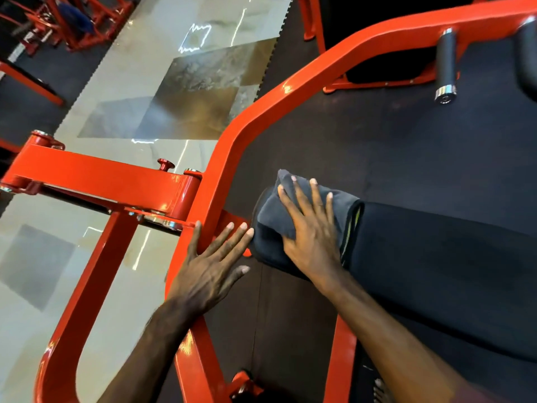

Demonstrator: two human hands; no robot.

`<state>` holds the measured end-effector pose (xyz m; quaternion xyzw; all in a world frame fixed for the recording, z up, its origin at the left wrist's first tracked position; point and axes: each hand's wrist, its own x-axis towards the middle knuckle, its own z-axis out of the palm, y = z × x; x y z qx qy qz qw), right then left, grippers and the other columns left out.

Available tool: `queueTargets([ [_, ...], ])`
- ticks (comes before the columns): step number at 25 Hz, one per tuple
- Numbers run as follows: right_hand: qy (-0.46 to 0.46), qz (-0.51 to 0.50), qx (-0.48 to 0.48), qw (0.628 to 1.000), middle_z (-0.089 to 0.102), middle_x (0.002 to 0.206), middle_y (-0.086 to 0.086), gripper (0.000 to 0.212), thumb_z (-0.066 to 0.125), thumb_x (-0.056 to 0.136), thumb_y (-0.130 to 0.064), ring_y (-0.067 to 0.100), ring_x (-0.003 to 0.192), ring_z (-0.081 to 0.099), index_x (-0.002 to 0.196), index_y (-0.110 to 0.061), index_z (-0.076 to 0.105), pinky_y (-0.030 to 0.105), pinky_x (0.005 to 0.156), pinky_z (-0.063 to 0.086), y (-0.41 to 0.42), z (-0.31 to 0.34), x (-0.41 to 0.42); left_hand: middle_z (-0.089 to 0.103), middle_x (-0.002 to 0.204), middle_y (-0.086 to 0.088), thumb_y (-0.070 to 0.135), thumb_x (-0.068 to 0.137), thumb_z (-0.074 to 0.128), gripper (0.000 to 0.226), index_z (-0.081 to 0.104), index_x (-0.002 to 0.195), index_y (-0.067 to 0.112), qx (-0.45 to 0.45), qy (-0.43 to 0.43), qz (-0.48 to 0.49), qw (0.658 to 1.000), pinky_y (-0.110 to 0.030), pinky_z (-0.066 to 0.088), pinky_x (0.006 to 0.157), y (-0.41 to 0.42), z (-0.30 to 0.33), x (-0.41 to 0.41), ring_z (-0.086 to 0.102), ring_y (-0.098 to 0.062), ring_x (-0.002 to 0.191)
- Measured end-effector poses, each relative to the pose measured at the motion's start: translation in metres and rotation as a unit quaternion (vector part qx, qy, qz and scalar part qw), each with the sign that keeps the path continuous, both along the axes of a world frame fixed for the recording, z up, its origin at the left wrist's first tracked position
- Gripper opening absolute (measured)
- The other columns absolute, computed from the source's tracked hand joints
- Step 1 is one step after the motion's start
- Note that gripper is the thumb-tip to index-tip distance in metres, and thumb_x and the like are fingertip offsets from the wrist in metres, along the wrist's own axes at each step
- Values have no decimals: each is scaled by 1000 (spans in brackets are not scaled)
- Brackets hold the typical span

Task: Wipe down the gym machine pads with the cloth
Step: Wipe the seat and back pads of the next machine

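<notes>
A big red frame (261, 106) is bending around the machine, and the floor under it is showing dark mats and shiny tiles (162, 91). Inside the frame, a long black pad (436, 251) is lying flat like a bench. Farther back, a black roller (446, 65) with a shiny end is sticking out.

The gray cloth (290, 210) is lying folded over the near end of the pad, wrapping round its edge. The right hand (312, 228) is pressing flat on top of the cloth with fingers spread wide, not curled around it. It is probably doing this so the cloth is rubbing a wide patch at once.

The left hand (212, 263) is lying open on the red frame, just beside the pad end, with its fingertips reaching close to the cloth. It is holding nothing. It looks like it is leaning there to keep the person steady while wiping.

The rest of the pad is stretching away to the right, so much wiping is likely waiting.
</notes>
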<state>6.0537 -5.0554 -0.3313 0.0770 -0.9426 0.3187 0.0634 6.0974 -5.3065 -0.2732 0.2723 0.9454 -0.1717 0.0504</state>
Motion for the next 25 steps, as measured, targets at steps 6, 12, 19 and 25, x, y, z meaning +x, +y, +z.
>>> queueTargets([
  [6,17,28,-7,999,12,176,-9,101,71,76,-14,25,164,4,165,-33,29,62,128,13,25,-22,36,25,174,10,70,107,31,80,10,171,26,42,6,-1,999,-72,13,124,0,0,4,26,-15,160],
  [12,35,79,16,996,5,177,-7,104,70,75,-18,27,164,-4,167,-32,22,60,129,9,-1,-4,36,55,157,7,72,104,38,84,16,170,26,67,6,-1,998,-71,12,125,1,4,4,48,-13,148],
  [19,-21,-40,-14,999,9,177,-5,96,71,81,-18,30,164,1,166,-29,28,60,130,8,-16,4,17,55,157,6,73,104,39,87,13,171,24,63,13,-12,998,-72,10,125,2,3,4,50,-14,147],
  [25,35,87,2,996,12,176,-3,102,72,76,-11,26,164,1,166,-29,28,62,128,11,23,-19,50,49,161,8,73,103,41,87,14,170,25,74,21,-18,997,-72,11,124,1,1,5,45,-15,151],
])
